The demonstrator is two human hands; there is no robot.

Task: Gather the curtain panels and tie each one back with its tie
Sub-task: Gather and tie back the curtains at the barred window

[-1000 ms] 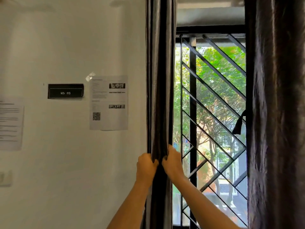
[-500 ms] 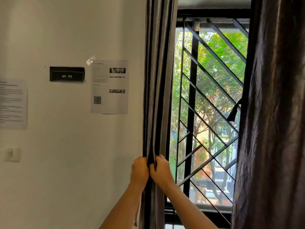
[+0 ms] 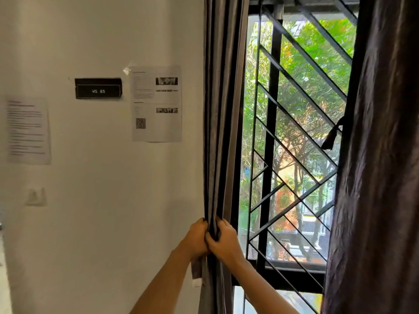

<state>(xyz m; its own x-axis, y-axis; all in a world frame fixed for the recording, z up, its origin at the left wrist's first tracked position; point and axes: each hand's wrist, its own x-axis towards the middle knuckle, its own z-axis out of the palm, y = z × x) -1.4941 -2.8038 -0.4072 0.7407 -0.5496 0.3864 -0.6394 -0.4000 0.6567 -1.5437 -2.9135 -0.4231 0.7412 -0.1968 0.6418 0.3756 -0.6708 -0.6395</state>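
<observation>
Fingers [image 3: 224, 226] of left hand [image 3: 196, 237] and right hand [image 3: 224, 242] clench gathered curtain panel [image 3: 221, 109] between wall [image 3: 102, 223] and window grille [image 3: 269, 155].

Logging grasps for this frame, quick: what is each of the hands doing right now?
Left hand: closed, gripping the gathered curtain panel beside the wall.
Right hand: closed, gripping the same panel, right next to the left hand.

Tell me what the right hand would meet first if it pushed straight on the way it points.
The gathered grey curtain panel it grips; the right hand points up into its folds. Beyond, likely the black window frame, depth unclear.
</observation>
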